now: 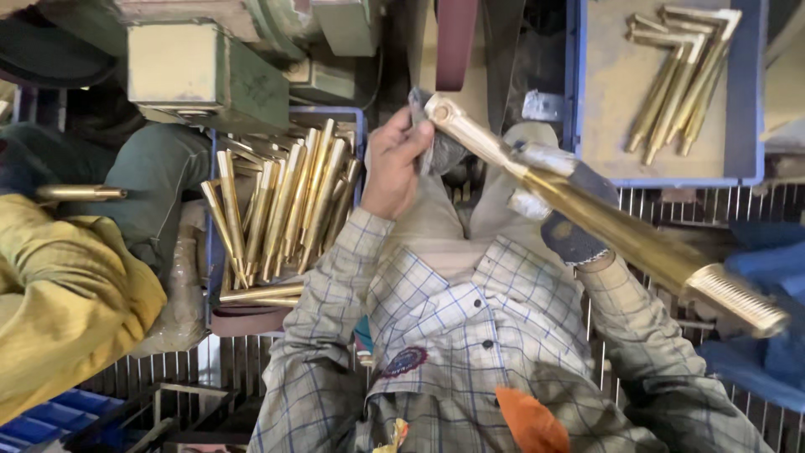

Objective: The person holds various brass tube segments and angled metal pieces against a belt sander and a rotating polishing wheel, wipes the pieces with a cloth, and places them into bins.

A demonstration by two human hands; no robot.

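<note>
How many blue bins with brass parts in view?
2. One blue bin left of the left hand, heaped with brass rods; another bin at upper right, holding fewer. More may lie out of frame.

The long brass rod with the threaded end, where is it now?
In the head view, the long brass rod lies diagonally at centre-right, held by the gloved right hand, its tip by the left hand with a cloth.

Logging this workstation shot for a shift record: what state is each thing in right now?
Long brass part: held up, slanting, threaded end lower right.
Left hand: bare, pressing a grey cloth to the part's upper end.
Right hand: gloved, grip closed around the part's middle.
Left blue tray: heaped with brass parts.
Right blue tray: a few brass parts, mostly bare.
</note>
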